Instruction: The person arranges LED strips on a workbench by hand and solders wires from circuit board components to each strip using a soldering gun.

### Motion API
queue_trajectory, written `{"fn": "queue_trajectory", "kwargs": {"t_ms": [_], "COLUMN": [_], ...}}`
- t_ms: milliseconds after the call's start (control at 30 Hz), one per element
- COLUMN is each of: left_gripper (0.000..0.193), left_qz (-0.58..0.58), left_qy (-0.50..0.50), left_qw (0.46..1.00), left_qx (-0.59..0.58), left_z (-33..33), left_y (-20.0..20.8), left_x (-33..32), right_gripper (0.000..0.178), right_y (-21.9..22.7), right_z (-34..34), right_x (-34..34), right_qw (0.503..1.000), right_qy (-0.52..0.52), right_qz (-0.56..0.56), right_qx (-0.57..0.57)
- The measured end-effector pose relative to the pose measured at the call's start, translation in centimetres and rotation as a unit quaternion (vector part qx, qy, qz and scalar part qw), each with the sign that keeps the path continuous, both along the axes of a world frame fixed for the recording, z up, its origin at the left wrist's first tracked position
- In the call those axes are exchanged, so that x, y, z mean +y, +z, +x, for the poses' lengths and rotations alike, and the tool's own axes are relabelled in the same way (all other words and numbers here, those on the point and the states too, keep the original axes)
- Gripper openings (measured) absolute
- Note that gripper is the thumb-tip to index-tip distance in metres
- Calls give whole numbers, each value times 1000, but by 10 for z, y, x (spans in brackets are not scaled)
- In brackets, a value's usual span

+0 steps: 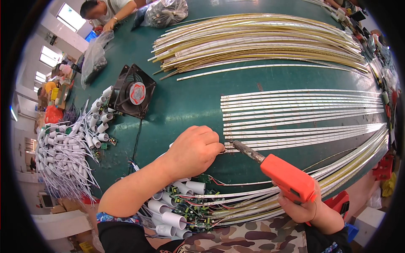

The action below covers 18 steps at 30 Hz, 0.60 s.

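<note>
My right hand (298, 206) is wrapped round the grip of a red soldering gun (289, 178). The gun's metal barrel points left, and its tip is at the left end of a white LED strip (270, 147), the nearest of a spread-out row. Right beside that end, my left hand (196, 149) is closed in a pinch. Whatever its fingertips hold is too small and covered to make out. Under my left forearm lie white plastic tubes (174, 219) and green circuit boards (196, 209), with thin wires running to more LED strips (240, 195).
A black fan (133, 90) stands on the green table (181, 105). Left of it lies a heap of white wired tubes (63, 156). A thick bundle of strips (257, 42) covers the far side, near plastic bags (166, 12). Another person (107, 12) works at the far left.
</note>
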<state>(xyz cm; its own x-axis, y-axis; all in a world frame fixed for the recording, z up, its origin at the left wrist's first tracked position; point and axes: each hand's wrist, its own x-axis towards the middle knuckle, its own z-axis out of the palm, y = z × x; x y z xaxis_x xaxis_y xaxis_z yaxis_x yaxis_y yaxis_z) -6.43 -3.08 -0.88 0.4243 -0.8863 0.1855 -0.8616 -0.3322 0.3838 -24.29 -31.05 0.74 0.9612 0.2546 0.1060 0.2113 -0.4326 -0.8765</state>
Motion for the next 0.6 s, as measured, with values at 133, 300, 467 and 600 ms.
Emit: {"fn": "queue_trajectory", "kwargs": {"t_ms": [133,300,467,600], "left_gripper": [18,19,18,17], "left_qz": [4,6,-15,-31], "left_qy": [1,0,15,36], "left_qw": [1000,1000,999,996], "left_qx": [0,0,32,81], "left_z": [0,0,0,-1], "left_y": [0,0,-1,1], "left_x": [0,0,0,2], "right_gripper": [58,58,59,57], "right_y": [-1,-1,-1,1], "right_z": [0,1,-2,-2], "right_x": [-1,-1,-3,-3], "right_qw": [1000,1000,999,999], "right_qy": [5,6,-6,-12], "right_qz": [16,15,33,42], "right_qx": [0,-13,-2,9]}}
